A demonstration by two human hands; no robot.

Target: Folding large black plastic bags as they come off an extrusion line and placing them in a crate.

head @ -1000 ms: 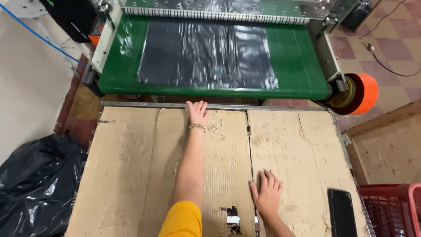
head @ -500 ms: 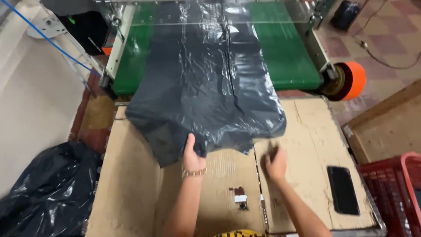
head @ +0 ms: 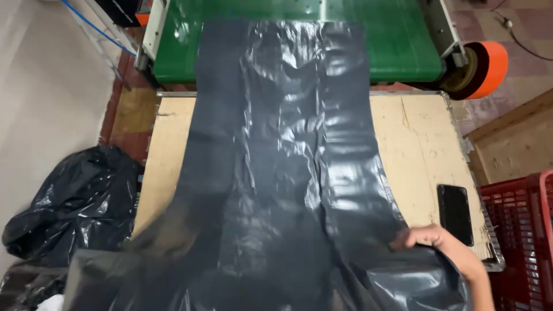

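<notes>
Fingers of the right hand (head: 440, 242) pinch the right edge of the black sheet (head: 282, 173), which drapes from the green belt (head: 397, 40) across the cardboard table (head: 415, 144). The left hand is hidden, so its grip cannot be told. Thin and limp, the film looks light, slippery and tear-prone; edges or corners seem the best hold. A phone (head: 455, 213) lies just beside the hand.

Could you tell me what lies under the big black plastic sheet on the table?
The black plastic sheet covers the cardboard-topped table and green conveyor belt. Anything under its middle is hidden.
</notes>
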